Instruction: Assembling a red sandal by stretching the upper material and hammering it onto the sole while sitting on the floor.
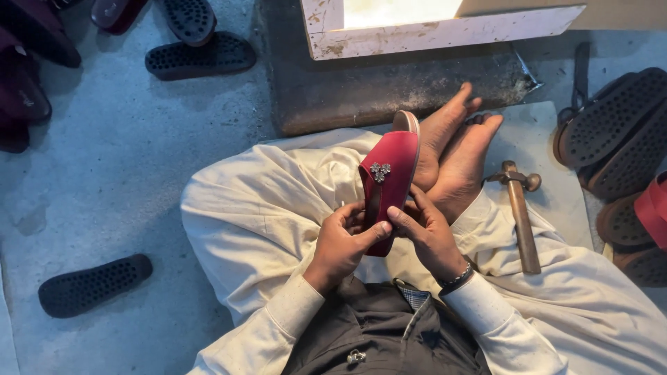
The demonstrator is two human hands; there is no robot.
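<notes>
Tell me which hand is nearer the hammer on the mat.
Right. The right hand grips the red slipper just beside the hammer; the left hand is on the slipper's far side.

Bare floor [125, 167] lies open leftward; hammer [521, 215] and stacked soles [615, 128] crowd the right.

- a small shoemaking workshop, worked at floor level, by the look of it
- black studded soles [94, 285] lie loose on the bare concrete floor [118, 173], more of them at the top [201, 55]
- a stack of soles [615, 128] sits at the right edge, beside red uppers [649, 208]
- a hammer [521, 215] rests beside the seated person's legs
- a red slipper with a metal ornament [388, 184] is held in both hands over the lap
- dark maroon pieces at the top left [24, 83] may be more shoes; the view cuts them off
</notes>
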